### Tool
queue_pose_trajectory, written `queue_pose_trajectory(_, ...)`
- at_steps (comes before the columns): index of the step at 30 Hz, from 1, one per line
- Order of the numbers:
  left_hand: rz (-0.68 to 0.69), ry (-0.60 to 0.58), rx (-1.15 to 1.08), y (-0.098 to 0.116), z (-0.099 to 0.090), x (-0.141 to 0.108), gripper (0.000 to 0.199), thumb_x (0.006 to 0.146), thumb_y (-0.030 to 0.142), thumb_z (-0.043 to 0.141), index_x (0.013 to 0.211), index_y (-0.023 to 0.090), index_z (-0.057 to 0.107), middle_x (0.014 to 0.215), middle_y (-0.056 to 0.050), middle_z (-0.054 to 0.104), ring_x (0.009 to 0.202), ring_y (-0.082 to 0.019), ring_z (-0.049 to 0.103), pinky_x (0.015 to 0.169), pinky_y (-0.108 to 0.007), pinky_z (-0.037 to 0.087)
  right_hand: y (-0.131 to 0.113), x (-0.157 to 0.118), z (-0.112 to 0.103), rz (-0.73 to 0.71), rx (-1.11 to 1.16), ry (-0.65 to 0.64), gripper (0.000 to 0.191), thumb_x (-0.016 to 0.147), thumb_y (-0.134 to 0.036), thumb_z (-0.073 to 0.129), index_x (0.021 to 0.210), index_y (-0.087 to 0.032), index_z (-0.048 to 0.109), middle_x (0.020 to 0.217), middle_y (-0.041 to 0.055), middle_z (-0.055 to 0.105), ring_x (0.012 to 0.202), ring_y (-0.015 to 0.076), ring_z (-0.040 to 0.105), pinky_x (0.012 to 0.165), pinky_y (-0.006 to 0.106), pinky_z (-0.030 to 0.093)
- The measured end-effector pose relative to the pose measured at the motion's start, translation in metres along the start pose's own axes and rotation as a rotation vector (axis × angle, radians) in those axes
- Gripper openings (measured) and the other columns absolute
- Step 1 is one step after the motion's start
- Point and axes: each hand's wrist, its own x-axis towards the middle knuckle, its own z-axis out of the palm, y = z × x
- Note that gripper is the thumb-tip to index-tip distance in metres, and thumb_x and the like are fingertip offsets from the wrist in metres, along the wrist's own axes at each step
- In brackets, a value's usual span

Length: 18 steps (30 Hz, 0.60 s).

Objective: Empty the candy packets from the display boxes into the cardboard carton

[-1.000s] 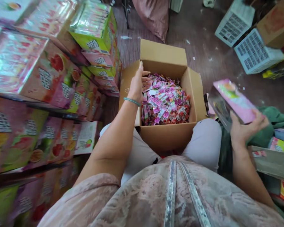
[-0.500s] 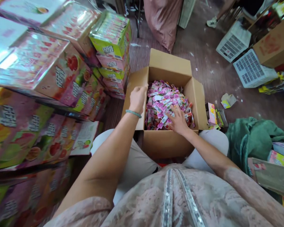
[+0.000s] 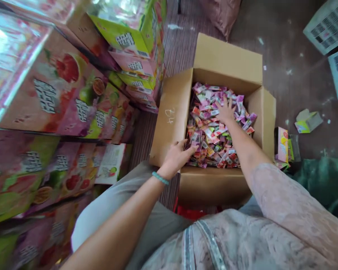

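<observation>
Between my knees stands an open cardboard box (image 3: 228, 71) full of small purple, pink and orange wrapped packets (image 3: 214, 138). My right hand (image 3: 227, 111) lies on the heap towards its far side, fingers spread among the packets. At the box's near left edge is my left hand (image 3: 178, 155), a green bead bracelet on its wrist. Its thumb and fingers are apart, the tips reaching over the rim at the nearest packets. I see nothing held in either hand. The box's left flap (image 3: 170, 116) is folded outward and carries handwritten marks.
Stacked fruit-printed display boxes (image 3: 64, 90) rise close on my left, with a smaller stack (image 3: 138, 52) beyond. A torn small carton (image 3: 307, 120) and a pink-yellow box (image 3: 283, 144) lie right of the cardboard box. White plastic crates (image 3: 329, 26) and green cloth (image 3: 323, 183) are further right.
My right hand has moved to the far part of the heap. My left hand has left the flap, opened and come to the near left rim. The view has moved closer.
</observation>
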Motion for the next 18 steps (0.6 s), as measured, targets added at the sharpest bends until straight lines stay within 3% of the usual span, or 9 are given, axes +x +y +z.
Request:
queue_pose_trajectory(3,-0.041,-0.038,0.051,0.014,-0.002,0.002,0.059,0.093,0.058,0.076,0.138,0.019,0.077,0.133,-0.017,0.075,0.132,-0.038,0.067,0.115,-0.049,0.054,0.007,0.017,-0.005,-0.056,0.082,0.049,0.073,0.109,-0.032,0.067,0.167,0.004,0.042,0.183,0.0380,-0.001,0.174,0.0408,0.014,0.127,0.076,0.030)
queue_pose_trajectory(5,-0.054,-0.061,-0.019,0.027,-0.006,0.003,0.059,0.095,0.058,0.074,0.137,0.017,0.077,0.128,-0.015,0.077,0.126,-0.036,0.070,0.110,-0.046,0.057,0.009,0.016,-0.013,-0.130,0.171,0.052,0.073,0.111,-0.042,0.064,0.159,0.011,0.046,0.180,0.0416,0.003,0.172,0.0367,0.021,0.125,0.070,0.035)
queue_pose_trajectory(8,-0.063,-0.049,-0.112,0.044,-0.012,0.003,0.059,0.096,0.051,0.075,0.139,0.012,0.074,0.124,-0.013,0.077,0.119,-0.032,0.072,0.107,-0.043,0.058,0.008,-0.015,-0.029,-0.127,0.240,0.100,0.069,0.095,-0.044,0.086,0.151,-0.007,0.065,0.182,0.0270,0.027,0.169,0.0403,0.030,0.128,0.075,0.033)
queue_pose_trajectory(10,-0.079,-0.038,-0.082,0.051,-0.014,0.003,0.059,0.099,0.044,0.073,0.145,0.007,0.070,0.127,-0.016,0.076,0.120,-0.029,0.072,0.109,-0.043,0.057,0.001,-0.068,-0.037,-0.165,0.261,0.169,0.057,0.096,-0.040,0.085,0.147,-0.018,0.072,0.171,0.0195,0.051,0.164,0.0392,0.042,0.131,0.074,0.034)
queue_pose_trajectory(13,-0.016,-0.092,0.086,0.050,-0.014,0.008,0.070,0.110,0.045,0.047,0.158,-0.006,0.053,0.144,-0.022,0.067,0.134,-0.031,0.067,0.110,-0.047,0.052,-0.020,-0.186,-0.031,-0.371,0.339,0.163,0.039,0.112,-0.038,0.059,0.142,-0.016,0.073,0.144,0.0175,0.072,0.142,0.0294,0.065,0.127,0.058,0.048)
queue_pose_trajectory(15,0.105,-0.143,0.240,0.041,-0.011,0.011,0.087,0.112,0.054,0.026,0.163,-0.016,0.036,0.154,-0.027,0.057,0.145,-0.038,0.058,0.112,-0.052,0.048,-0.038,-0.271,-0.011,-0.432,0.359,0.029,0.034,0.113,-0.037,0.060,0.134,-0.016,0.076,0.134,0.0161,0.077,0.129,0.0283,0.072,0.120,0.051,0.055)
queue_pose_trajectory(16,0.162,-0.163,0.300,0.035,-0.007,0.011,0.095,0.111,0.060,0.025,0.165,-0.018,0.030,0.159,-0.030,0.052,0.149,-0.042,0.053,0.115,-0.054,0.046,-0.047,-0.309,0.004,-0.448,0.350,-0.087,0.032,0.110,-0.037,0.067,0.132,-0.015,0.077,0.130,0.0157,0.078,0.125,0.0287,0.075,0.116,0.048,0.058)
queue_pose_trajectory(18,0.214,-0.178,0.383,0.021,0.006,0.007,0.113,0.106,0.076,0.044,0.171,-0.014,0.023,0.173,-0.038,0.033,0.159,-0.051,0.040,0.126,-0.061,0.037,-0.063,-0.367,0.038,-0.427,0.336,-0.313,0.037,0.098,-0.036,0.085,0.128,-0.015,0.079,0.123,0.0140,0.081,0.115,0.0279,0.078,0.106,0.041,0.062)
